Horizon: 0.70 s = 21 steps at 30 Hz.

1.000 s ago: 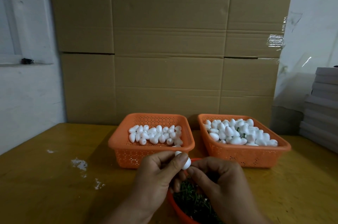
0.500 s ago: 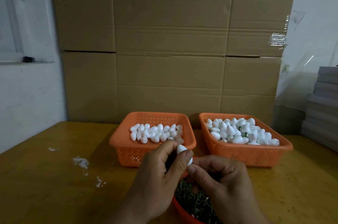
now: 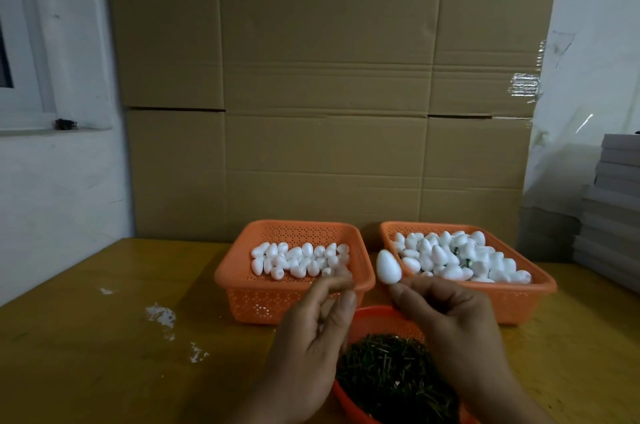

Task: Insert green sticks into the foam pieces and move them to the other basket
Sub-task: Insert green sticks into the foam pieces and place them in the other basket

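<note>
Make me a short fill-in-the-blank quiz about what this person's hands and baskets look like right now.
1. The foam piece is held by the ___ hand.
2. The left hand holds ___.
3. The round bowl holds green ___.
4. Both baskets are coloured ___.

Missing words: right; nothing; sticks; orange

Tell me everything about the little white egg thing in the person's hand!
The white foam piece is egg-shaped, smooth and matte, with its narrow end pointing up. The right hand pinches it from below at the fingertips; the stick, if one is in, is hidden. It is held in the air in front of the gap between the two orange baskets. The left hand is apart from it.
</note>
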{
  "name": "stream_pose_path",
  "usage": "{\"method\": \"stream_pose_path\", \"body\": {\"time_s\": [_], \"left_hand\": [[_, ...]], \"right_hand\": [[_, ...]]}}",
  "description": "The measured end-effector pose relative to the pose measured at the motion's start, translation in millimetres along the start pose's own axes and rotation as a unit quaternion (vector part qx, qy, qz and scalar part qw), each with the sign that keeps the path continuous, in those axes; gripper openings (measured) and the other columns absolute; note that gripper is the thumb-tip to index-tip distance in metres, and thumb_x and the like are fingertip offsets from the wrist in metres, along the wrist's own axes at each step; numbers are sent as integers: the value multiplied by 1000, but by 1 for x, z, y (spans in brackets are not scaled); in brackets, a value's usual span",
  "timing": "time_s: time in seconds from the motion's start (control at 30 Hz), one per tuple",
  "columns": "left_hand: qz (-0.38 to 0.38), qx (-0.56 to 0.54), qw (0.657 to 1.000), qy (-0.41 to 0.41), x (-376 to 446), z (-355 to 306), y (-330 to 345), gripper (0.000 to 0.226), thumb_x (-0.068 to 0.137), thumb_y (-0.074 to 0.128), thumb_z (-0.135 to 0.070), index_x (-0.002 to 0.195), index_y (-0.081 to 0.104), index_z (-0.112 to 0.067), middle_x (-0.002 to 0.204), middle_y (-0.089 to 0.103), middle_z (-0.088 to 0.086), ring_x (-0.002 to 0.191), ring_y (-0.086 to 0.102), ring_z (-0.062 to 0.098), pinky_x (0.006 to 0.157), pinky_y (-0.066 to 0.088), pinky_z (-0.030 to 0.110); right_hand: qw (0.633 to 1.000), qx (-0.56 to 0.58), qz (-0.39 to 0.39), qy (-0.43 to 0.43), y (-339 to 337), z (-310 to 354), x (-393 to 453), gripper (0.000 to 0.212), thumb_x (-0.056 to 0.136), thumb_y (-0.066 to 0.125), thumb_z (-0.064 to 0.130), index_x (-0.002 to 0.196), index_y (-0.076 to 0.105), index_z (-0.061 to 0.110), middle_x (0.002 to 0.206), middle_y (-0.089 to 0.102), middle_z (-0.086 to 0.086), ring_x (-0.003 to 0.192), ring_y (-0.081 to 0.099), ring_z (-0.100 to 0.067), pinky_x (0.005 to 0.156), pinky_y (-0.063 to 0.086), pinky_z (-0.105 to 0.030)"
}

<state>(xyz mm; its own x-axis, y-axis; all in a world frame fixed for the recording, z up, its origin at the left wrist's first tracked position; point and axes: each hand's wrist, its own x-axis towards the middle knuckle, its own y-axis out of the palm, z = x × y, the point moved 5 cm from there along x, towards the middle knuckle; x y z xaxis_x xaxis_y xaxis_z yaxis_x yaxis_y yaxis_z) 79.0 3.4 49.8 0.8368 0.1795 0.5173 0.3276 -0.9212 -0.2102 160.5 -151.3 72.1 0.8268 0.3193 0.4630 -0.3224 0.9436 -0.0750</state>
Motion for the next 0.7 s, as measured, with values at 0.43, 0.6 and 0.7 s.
{"method": "stream_pose_path", "body": {"time_s": [0.43,0.6,0.7], "left_hand": [[-24,33,999,-10,2,15,-3,33,91,42,-62,90,65,-38,59,44,-8,57,42,12,55,35,34],[-29,48,998,-14,2,16,-6,43,85,42,-71,89,64,-35,59,45,-4,58,43,14,58,36,35],[-30,61,998,-13,2,16,-8,41,89,45,-69,89,64,-33,58,46,-6,57,44,12,57,35,33]], "right_hand": [[851,-473,-209,87,-102,-58,105,40,93,56,49,64,71,26,57,61,5,63,56,-17,81,44,-39],[807,-539,-203,128,-107,-73,129,26,86,54,34,66,59,19,63,60,1,67,58,-20,77,28,-36],[806,-542,-191,139,-107,-76,133,18,84,57,31,70,55,21,66,60,1,68,59,-20,75,31,-35]]}}
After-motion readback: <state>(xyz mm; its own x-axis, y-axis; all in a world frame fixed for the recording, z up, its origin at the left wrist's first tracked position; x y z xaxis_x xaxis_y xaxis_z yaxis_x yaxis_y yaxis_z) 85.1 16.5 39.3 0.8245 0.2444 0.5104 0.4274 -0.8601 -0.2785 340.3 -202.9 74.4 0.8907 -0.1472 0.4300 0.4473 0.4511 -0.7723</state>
